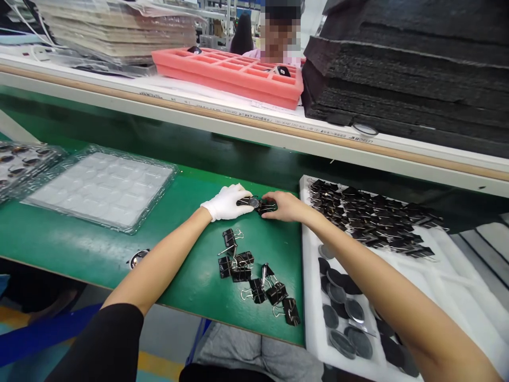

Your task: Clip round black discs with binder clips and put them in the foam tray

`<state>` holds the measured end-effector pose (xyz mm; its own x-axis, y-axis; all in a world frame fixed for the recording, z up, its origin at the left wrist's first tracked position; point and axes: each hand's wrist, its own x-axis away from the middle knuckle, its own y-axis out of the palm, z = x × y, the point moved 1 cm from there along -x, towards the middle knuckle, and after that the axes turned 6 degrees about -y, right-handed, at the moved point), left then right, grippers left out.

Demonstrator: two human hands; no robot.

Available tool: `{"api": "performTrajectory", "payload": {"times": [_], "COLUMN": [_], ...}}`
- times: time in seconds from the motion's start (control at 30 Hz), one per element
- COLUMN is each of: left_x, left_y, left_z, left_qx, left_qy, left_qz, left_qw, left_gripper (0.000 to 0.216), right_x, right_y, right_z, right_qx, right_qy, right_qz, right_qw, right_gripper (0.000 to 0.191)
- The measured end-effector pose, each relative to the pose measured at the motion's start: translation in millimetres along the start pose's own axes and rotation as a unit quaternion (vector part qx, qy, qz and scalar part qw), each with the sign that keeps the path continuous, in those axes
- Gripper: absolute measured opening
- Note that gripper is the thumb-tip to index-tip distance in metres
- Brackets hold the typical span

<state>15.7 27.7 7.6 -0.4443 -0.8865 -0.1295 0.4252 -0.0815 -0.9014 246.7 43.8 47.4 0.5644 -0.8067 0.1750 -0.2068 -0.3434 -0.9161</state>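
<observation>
My left hand (229, 202), in a white glove, pinches a small round part (254, 201) with a dark, shiny face. A black clip piece with wire handles shows at its fingertips. Bare, my right hand (284, 206) is closed on a black binder clip (268, 207) that meets the round part from the right. The fingers partly cover where the two touch. Nearer to me on the green table, several loose black binder clips (244, 259) with silver wire handles lie in a scattered group.
To the right, a white foam tray (305, 276) carries rows of clipped parts (358, 212) and dark round lenses (338, 294). A clear plastic tray (103, 183) lies left. On the shelf are a pink foam tray (226, 77) and black foam stacks (397, 63); a person sits beyond.
</observation>
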Motion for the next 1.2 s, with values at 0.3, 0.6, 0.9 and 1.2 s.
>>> {"api": "performTrajectory", "payload": {"times": [0.3, 0.6, 0.9, 1.2], "left_x": [0.8, 0.6, -4.2, -11.2], "left_y": [-1.6, -2.2, 4.4, 9.3], "left_z": [3.9, 2.9, 6.9, 13.1], "left_qx": [-0.021, 0.003, -0.019, -0.032], "left_qy": [-0.01, -0.023, -0.017, -0.015], "left_qz": [-0.016, -0.044, -0.062, -0.071], "left_qw": [1.0, 0.999, 0.998, 0.997], "left_gripper": [0.047, 0.046, 0.046, 0.049], "right_x": [-37.4, -34.8, -31.8, -28.7], "right_y": [22.3, 48.2, 53.3, 51.7], "right_z": [-21.3, 5.0, 6.7, 6.5], "right_qx": [-0.06, -0.106, -0.067, -0.084], "right_qy": [0.223, 0.179, 0.156, 0.146], "right_qz": [0.185, 0.217, 0.213, 0.22], "right_qw": [0.955, 0.954, 0.962, 0.961], "right_gripper": [0.061, 0.075, 0.066, 0.064]}}
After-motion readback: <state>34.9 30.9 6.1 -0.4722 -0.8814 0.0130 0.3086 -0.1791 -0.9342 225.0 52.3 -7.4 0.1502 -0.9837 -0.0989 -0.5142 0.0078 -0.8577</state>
